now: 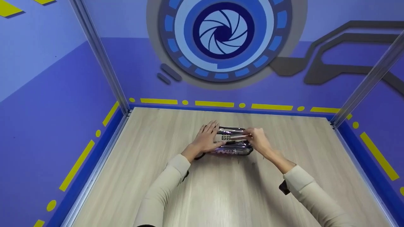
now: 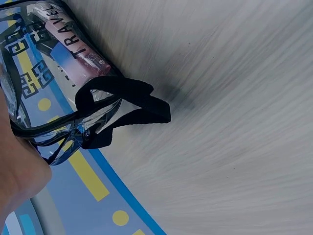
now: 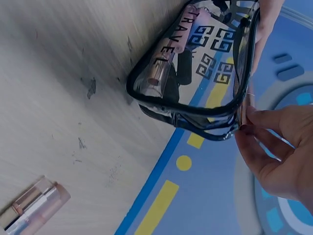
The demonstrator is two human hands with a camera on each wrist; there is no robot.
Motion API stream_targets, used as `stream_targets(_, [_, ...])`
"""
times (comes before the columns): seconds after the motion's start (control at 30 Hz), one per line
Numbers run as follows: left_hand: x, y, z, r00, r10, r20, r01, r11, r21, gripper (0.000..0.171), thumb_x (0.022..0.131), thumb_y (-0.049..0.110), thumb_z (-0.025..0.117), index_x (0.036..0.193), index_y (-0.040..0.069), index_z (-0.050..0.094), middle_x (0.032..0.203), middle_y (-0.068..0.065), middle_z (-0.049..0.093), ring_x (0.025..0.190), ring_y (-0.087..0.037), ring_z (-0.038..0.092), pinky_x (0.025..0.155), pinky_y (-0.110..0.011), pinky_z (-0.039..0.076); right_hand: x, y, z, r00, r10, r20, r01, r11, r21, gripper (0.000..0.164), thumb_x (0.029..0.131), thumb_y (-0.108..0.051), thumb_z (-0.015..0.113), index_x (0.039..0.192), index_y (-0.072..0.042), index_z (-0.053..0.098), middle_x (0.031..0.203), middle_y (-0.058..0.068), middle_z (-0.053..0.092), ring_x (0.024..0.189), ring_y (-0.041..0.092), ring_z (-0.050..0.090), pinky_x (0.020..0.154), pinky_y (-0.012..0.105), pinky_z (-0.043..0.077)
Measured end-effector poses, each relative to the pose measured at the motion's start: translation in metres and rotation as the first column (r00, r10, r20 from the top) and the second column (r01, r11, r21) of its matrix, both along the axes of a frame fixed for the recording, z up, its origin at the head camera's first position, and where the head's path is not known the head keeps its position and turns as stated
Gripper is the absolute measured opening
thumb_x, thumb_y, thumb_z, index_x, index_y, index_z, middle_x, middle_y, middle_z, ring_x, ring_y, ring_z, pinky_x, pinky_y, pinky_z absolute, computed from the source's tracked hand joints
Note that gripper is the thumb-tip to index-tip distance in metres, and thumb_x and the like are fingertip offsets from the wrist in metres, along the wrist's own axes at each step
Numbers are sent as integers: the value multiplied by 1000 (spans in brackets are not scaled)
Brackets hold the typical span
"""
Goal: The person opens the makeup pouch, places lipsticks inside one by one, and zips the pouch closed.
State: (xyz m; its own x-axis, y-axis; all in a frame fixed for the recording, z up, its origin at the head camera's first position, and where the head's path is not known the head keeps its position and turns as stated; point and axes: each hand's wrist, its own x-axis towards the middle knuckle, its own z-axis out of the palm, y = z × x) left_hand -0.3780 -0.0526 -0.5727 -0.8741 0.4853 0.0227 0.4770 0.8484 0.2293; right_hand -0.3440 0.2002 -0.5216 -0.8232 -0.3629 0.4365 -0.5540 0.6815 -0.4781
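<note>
A clear travel pouch (image 1: 235, 150) with black trim and dark printed logos sits on the table, a pinkish tube (image 3: 159, 71) showing through its wall. My left hand (image 1: 206, 137) rests over its left end, fingers straight on top and thumb along the near side. At the right end, the thumb and fingertips of my right hand (image 1: 257, 138) pinch at the black-edged rim. A thin pinkish strip shows by those fingertips; I cannot tell whether it is part of the pouch. From the left end sticks out a black strap loop (image 2: 142, 105).
In the right wrist view, small cosmetic tubes (image 3: 36, 208) lie on the wood-grain table (image 1: 217, 195). Blue printed walls (image 1: 132, 69) stand behind and at both sides, with metal posts (image 1: 101, 56) at the corners.
</note>
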Motion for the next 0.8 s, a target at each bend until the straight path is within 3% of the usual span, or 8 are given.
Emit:
stream_targets(0.2, [2, 1, 6, 1000, 1, 10, -1, 1000, -5, 94, 100, 68, 40, 165, 8, 9, 174, -9, 5, 162, -28, 4, 131, -50, 6, 1, -13, -5, 998, 48, -28, -48, 999, 21, 7, 79, 11, 77, 75, 6, 75, 75, 17, 75, 69, 31, 72, 64, 45, 57])
stream_targets(0.47, [8, 2, 10, 1000, -4, -11, 4, 1000, 10, 91, 101, 64, 43, 164, 5, 15, 174, -11, 11, 161, -30, 10, 130, -52, 11, 3, -17, -9, 997, 52, 51, -56, 995, 79, 13, 83, 17, 68, 87, 9, 78, 85, 21, 77, 81, 36, 76, 72, 48, 62])
stream_targets(0.67, [8, 1, 11, 1000, 6, -11, -6, 1000, 10, 91, 101, 65, 42, 165, 6, 15, 174, -10, 10, 161, -30, 9, 131, -50, 9, 0, -2, -3, 999, 51, 3, -51, 998, 25, 14, 84, 17, 66, 87, 10, 77, 85, 22, 77, 80, 37, 76, 72, 47, 63])
stream_targets(0.8, [7, 0, 11, 1000, 6, -14, -6, 1000, 8, 91, 101, 65, 42, 165, 7, 12, 174, -10, 8, 161, -30, 8, 131, -51, 7, -5, 22, 2, 1000, 7, -5, -7, 1000, -1, 12, 82, 18, 66, 88, 12, 76, 86, 26, 76, 79, 40, 75, 72, 48, 62])
